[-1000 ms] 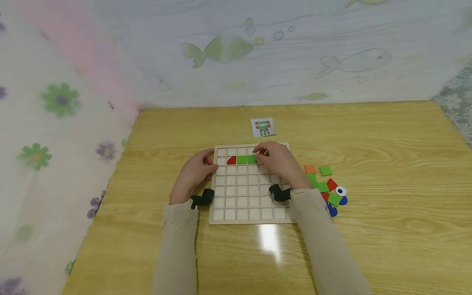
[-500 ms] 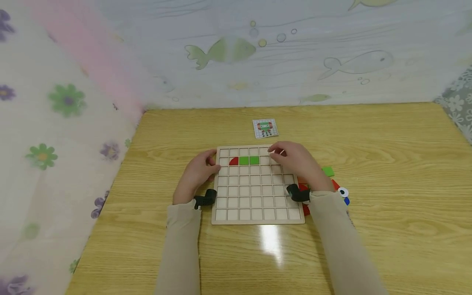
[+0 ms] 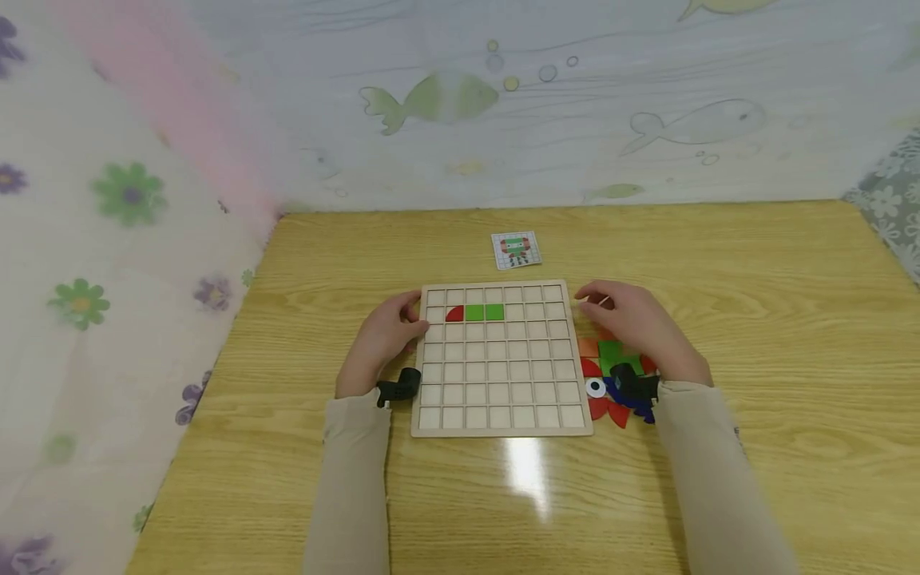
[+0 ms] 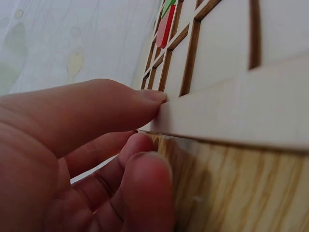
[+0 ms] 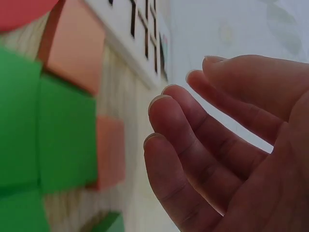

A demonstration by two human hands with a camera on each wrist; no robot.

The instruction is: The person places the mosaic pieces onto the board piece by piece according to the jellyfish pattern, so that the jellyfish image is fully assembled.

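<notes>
A square wooden grid board (image 3: 499, 371) lies on the table, with a red quarter-round tile (image 3: 456, 314) and two green square tiles (image 3: 475, 312) in a row in its upper cells. My left hand (image 3: 384, 335) holds the board's left edge. In the left wrist view the thumb (image 4: 120, 99) rests on the rim while the other fingers curl at the side. My right hand (image 3: 628, 319) hovers past the board's right edge, above a pile of loose tiles. Nothing lies between its loosely bent fingers in the right wrist view, where green tiles (image 5: 65, 135) and an orange tile (image 5: 77, 46) show beside them.
A small picture card (image 3: 516, 250) with a gridded figure lies behind the board. The loose pile also holds a white round eye tile (image 3: 595, 388), red petal-shaped tiles (image 3: 618, 413) and blue ones, partly hidden by the right wrist camera (image 3: 632, 383). A patterned wall (image 3: 460, 160) borders the table's back.
My right hand has moved right, from over the green tiles in the row to beyond the board's right edge. My left hand has stayed at the left edge.
</notes>
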